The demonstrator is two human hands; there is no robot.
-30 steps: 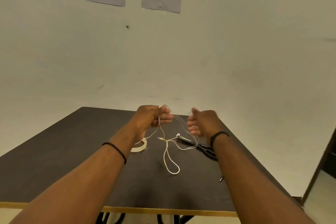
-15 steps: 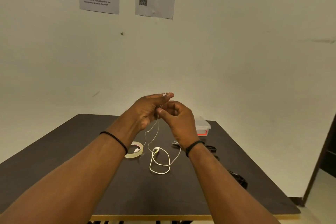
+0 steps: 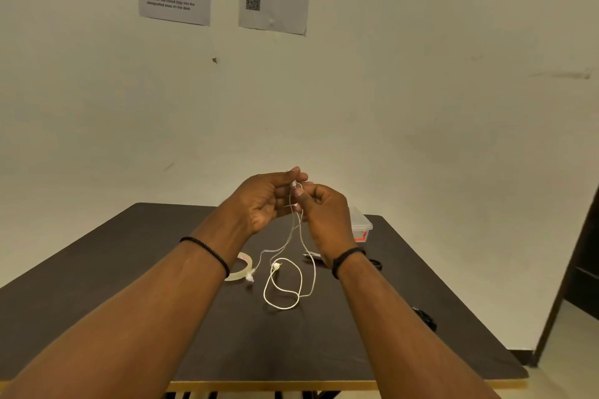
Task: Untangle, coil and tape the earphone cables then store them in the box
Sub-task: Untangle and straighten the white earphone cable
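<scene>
L hand (image 3: 264, 201) + R hand (image 3: 324, 210) up over table (image 3: 129, 269), fingers curled, both pinching white earphone cable (image 3: 285, 288) top | rest hangs, loops on table | tape roll (image 3: 240, 269) @ 9 o'clock of loop | box (image 3: 361, 225) @ 1 o'clock

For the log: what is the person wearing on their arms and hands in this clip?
Both forearms are bare, with no sleeves in view and no gloves. The left wrist carries a thin black beaded bracelet. The right wrist carries a slightly wider plain black band. No rings or watch show on the left hand or the right hand.
</scene>
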